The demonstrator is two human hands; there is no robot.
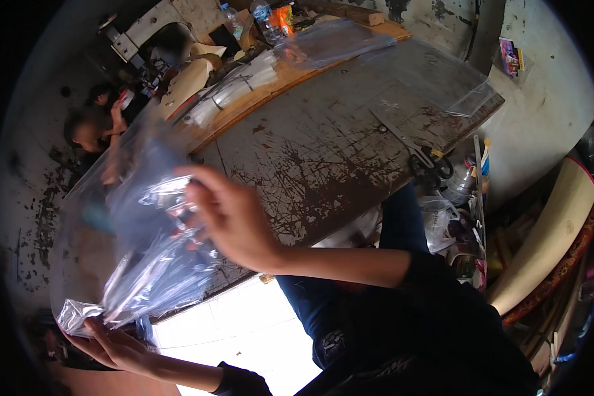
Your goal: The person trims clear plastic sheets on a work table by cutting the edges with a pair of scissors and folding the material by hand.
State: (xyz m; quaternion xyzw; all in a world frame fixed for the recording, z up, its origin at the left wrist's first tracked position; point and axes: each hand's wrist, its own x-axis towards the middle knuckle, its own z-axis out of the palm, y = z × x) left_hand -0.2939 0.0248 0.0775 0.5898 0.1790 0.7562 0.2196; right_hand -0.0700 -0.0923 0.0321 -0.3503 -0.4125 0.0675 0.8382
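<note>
The right hand [234, 221] grasps a bunched clear plastic sheet [162, 280] near its upper folds, while the left hand [115, 350] grips its lower corner. The sheet hangs at the left of the scratched counter [297, 145], where black-handled scissors [411, 146] lie near the right end.

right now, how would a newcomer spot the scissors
Find the scratched grey table across the middle. At its near edge, toward the right end, lie the scissors, pointing away from the wearer. Unlike the flat, clear plastic sheet beyond, they have black looped handles.
</note>
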